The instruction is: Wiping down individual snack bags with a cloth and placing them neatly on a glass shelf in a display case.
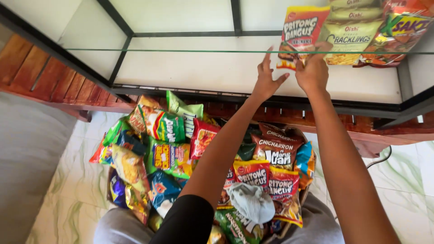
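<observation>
- A yellow-and-red snack bag point(302, 34) stands upright on the glass shelf point(181, 50), just left of the packets already there.
- The right hand point(313, 70) pinches this bag at its lower edge, fingers closed on it.
- The left hand point(266, 77) hovers just beside the bag's lower left corner, fingers spread wide, holding nothing.
- Beside the bag on the shelf, at least three more packets show: two pale yellow cracker bags point(350, 34) stacked one behind the other, and one red-and-orange bag point(400, 31) at the far right.
- Below, on the person's lap, a heap of snack bags point(181, 153) lies over the tiled floor point(77, 180); too many overlap to count exactly.
</observation>
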